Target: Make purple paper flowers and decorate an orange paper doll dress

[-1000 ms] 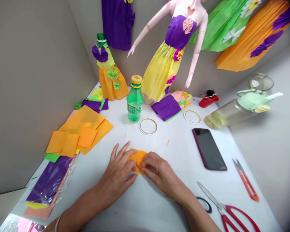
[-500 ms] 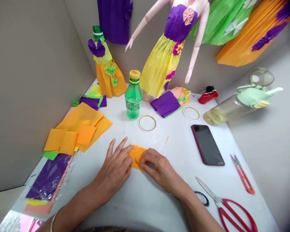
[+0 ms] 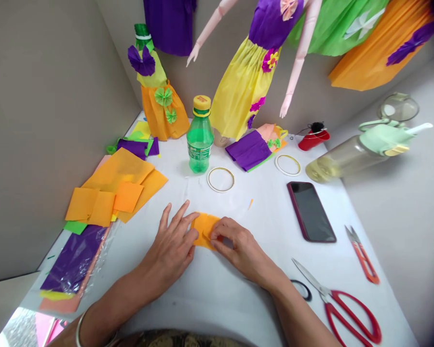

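A small orange crepe-like sheet point(image 3: 203, 225) lies on the white table in front of me, its right part folded or lifted. My right hand point(image 3: 235, 243) pinches its right edge between thumb and fingers. At the left edge rests my left hand point(image 3: 175, 238), with thumb and index finger touching the sheet and the other fingers spread. The fold under my right fingertips is partly hidden.
Large scissors point(image 3: 329, 294), red snips point(image 3: 361, 253) and a phone point(image 3: 313, 212) lie to the right. Orange sheets point(image 3: 117, 171) are piled at left. A green bottle point(image 3: 199, 142), a tape ring point(image 3: 220, 190) and a dressed doll point(image 3: 238, 91) are behind.
The view has shifted slightly, so everything sits a little higher. My left thumb has moved slightly on the sheet. My right hand keeps its pinch.
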Demonstrator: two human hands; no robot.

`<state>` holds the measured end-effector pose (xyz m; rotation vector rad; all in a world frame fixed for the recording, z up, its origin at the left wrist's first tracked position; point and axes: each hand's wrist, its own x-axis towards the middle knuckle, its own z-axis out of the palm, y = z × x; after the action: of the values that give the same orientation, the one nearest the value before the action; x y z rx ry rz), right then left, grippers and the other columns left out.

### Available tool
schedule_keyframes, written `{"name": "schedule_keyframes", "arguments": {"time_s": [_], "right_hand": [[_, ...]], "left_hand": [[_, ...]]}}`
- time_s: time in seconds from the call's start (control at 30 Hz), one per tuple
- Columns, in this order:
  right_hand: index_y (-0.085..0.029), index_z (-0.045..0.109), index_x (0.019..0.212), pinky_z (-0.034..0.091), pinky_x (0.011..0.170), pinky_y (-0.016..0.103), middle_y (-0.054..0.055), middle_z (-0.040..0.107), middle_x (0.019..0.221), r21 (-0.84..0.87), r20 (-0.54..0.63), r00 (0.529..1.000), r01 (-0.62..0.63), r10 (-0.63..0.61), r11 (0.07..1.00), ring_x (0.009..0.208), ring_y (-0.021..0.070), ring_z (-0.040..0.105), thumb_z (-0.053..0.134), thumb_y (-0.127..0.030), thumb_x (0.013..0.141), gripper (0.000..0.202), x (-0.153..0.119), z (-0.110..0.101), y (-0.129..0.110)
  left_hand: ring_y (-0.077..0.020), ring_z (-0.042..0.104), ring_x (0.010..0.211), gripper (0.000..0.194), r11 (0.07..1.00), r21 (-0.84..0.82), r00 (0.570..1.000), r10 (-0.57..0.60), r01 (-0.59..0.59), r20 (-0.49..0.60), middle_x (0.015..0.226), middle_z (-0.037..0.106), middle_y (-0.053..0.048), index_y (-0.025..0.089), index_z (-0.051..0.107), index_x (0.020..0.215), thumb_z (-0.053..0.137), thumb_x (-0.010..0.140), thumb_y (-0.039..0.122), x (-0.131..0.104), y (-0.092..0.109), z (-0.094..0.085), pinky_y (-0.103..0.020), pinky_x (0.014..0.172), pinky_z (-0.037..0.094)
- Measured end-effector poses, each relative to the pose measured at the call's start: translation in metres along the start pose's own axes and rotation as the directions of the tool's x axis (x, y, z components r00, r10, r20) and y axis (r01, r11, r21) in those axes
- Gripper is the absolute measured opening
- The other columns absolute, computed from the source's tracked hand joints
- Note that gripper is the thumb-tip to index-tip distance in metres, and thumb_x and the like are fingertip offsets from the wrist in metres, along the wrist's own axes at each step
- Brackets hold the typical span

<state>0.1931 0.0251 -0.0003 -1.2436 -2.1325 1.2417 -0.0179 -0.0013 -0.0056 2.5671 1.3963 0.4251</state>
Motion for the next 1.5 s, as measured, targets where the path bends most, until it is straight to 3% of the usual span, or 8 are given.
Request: {"name": "schedule_keyframes", "arguments": {"time_s": [0.8,1.03,1.5], "right_hand": [[-0.020,0.061,0.084,0.043,0.075,0.029,0.001,0.060,0.089,-0.020,-0.002,1.000,0.013,-0.013,1.000,0.084,0.0161,0.055,0.059,-0.012,0.091,0.011,-0.0001,0.0005,0.0019],[-0.020,0.060,0.084,0.043,0.075,0.029,0.001,0.060,0.090,-0.009,-0.010,1.000,0.013,-0.013,1.000,0.084,0.0159,0.055,0.059,-0.011,0.091,0.011,-0.0006,0.0018,0.0034],[-0.021,0.059,0.084,0.041,0.075,0.029,0.000,0.058,0.089,0.001,0.001,1.000,0.000,0.000,1.000,0.084,0.0158,0.053,0.060,-0.011,0.091,0.012,-0.0004,0.0018,0.0042]], "left_hand": [[-0.0332,0.031,0.144,0.020,0.999,-0.030,0.998,-0.039,0.038,-0.043,0.129,0.063,-0.011,0.017,0.059,0.079,0.046,0.088,0.004,-0.0007,-0.0051,0.0057,-0.067,0.116,0.014],[-0.0378,0.031,0.143,0.007,0.998,-0.043,0.999,-0.049,0.049,0.006,0.131,0.060,-0.015,0.016,0.057,0.083,0.054,0.089,0.018,0.0028,-0.0006,0.0039,-0.069,0.114,0.016],[-0.0356,0.034,0.142,0.014,0.993,-0.081,0.996,-0.084,0.083,-0.009,0.129,0.063,-0.010,0.018,0.057,0.078,0.051,0.083,0.006,0.0060,-0.0008,0.0064,-0.067,0.115,0.016]]}}
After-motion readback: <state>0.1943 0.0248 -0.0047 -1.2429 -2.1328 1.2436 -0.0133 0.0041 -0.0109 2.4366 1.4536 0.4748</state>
